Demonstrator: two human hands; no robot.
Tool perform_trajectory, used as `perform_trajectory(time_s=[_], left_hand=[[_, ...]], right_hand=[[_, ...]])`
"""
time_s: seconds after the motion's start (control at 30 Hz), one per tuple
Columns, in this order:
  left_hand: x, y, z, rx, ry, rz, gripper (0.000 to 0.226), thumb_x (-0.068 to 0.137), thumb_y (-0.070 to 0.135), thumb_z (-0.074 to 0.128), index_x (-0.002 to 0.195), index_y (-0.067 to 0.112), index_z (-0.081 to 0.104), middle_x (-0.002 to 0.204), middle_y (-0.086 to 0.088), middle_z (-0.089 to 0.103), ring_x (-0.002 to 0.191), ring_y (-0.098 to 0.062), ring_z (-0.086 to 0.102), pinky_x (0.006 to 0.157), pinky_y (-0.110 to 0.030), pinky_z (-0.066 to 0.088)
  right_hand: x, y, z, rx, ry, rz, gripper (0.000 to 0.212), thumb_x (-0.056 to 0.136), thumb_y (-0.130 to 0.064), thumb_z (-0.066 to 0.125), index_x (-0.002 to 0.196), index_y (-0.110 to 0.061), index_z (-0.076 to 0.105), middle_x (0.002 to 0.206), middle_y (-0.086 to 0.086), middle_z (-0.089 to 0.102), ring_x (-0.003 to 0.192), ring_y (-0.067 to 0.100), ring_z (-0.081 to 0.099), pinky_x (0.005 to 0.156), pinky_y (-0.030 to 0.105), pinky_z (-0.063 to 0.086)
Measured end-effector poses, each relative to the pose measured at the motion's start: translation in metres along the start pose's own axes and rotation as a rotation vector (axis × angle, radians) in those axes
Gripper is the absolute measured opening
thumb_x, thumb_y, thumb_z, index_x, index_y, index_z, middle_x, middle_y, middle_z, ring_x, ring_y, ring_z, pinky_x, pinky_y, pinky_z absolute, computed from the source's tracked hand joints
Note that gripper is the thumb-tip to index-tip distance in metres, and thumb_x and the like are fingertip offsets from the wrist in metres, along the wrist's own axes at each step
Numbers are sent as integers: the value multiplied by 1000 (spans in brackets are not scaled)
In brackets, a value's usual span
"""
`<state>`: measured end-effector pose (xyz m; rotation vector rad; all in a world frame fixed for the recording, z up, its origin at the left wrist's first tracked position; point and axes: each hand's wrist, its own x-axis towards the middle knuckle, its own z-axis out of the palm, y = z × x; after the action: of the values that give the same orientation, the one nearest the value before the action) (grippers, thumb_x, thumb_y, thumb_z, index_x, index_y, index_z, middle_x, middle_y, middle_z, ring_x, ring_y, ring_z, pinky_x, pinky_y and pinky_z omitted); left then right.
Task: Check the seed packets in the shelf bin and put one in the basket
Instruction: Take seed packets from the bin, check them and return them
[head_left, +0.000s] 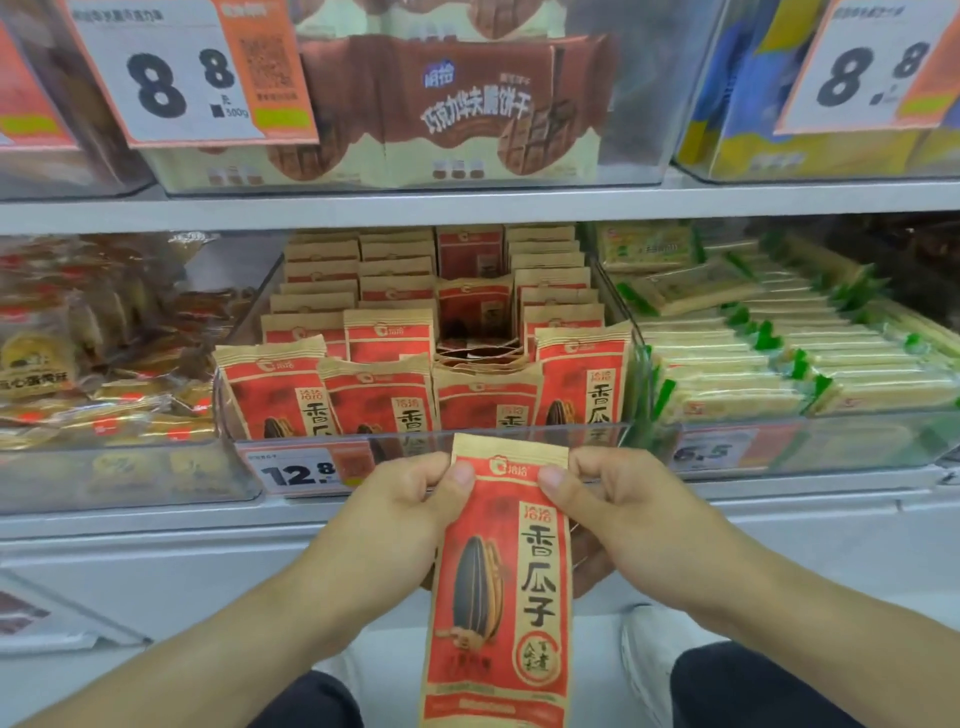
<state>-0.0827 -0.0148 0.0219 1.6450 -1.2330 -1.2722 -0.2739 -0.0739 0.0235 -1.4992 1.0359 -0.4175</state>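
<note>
From the head camera, a person holds one sunflower seed packet (498, 582) upright in front of a shop shelf, its printed front facing the camera: red panel, kraft-brown edges, a large dark seed drawn on the left and bold characters down the right. The left hand (395, 514) pinches the packet's upper left edge, thumb on the front and the other fingers curled behind. The right hand (618, 514) mirrors it on the upper right edge, thumb pressed on the front near the top seal, fingers wrapped round the back. The packet hangs between the two hands, its lower end reaching down toward the bottom of the view, between the person's dark-clad knees.

Just behind the packet's top stands the clear shelf bin (519, 434), filled with rows of matching seed packets (374, 395) standing on end (one column, right of centre, sits lower and looks partly emptied). A price label (298, 472) reading 12.8 is fixed to the bin's front, left of the hands.

To the left is a bin of brown wrapped cakes (98, 358); to the right a bin of pale, green-trimmed biscuit packs (779, 358). The shelf above carries brown wafer biscuit bags (467, 109) and a price sign (182, 73) marked 8.8.
</note>
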Motion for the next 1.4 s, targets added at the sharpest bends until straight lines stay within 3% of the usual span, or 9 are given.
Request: perform_trajectory(time_s=[0.23,0.33,0.47,0.63,0.83,1.07,1.23,1.33,1.4], left_hand=[[-1,4,18,-108,114,26,36,103,35,42,112,11,67,92,-12,78,85,-35,75,82,-53,59],[-7,3,23,-183,26,-28,28,104,35,44,122,20,59,98,-5,79,89,-24,77,82,-45,62],[-16,0,11,-173,-63,-60,27,103,33,48,127,23,55,99,-5,79,90,-25,76,80,-46,62],[-16,-3,-2,-209,-13,-15,26,103,29,48,125,18,58,97,-7,79,87,-25,77,72,-42,64],[-13,-8,-13,-258,-64,-22,28,105,31,43,123,15,59,102,-6,78,87,-24,77,67,-37,63],[-8,-13,-6,-276,-23,-111,28,107,29,42,118,11,61,97,-6,78,80,-21,77,62,-35,63],[-6,-14,-7,-275,5,-172,30,107,29,42,118,9,61,94,-5,79,72,-17,75,55,-30,59],[-9,-13,-8,-211,-31,-174,29,108,30,39,120,14,60,96,-2,79,78,-20,77,60,-33,62],[-13,-11,-4,-137,-10,-136,27,107,31,40,121,17,59,97,-2,79,80,-21,77,64,-38,64]], right_hand=[[6,-16,-36,-135,-328,63,36,91,-33,69,124,-19,64,101,9,79,96,30,76,88,49,61],[13,-21,-39,-221,-302,34,27,98,-29,63,122,-16,64,96,5,80,91,23,77,86,50,62],[19,-24,-31,-208,-281,40,26,100,-31,59,119,-13,65,94,8,80,90,26,78,85,51,62],[13,-29,-29,-141,-311,12,43,80,-28,78,119,-18,64,106,9,78,94,28,77,85,52,61],[4,-23,-20,-82,-274,28,54,74,-23,81,123,-14,60,107,12,77,91,34,77,80,52,63],[-2,-8,-15,-145,-367,51,74,70,-7,90,128,-29,51,118,10,72,77,37,76,70,45,63],[7,-3,-15,-291,-468,-6,95,68,1,93,138,-37,40,126,-1,68,81,35,76,71,40,62],[12,-5,-18,-367,-526,14,96,69,0,92,139,-37,37,128,-5,68,79,29,77,71,36,62],[17,-6,-22,-424,-551,8,85,73,-11,92,137,-36,42,127,-3,68,82,29,77,75,42,63]])
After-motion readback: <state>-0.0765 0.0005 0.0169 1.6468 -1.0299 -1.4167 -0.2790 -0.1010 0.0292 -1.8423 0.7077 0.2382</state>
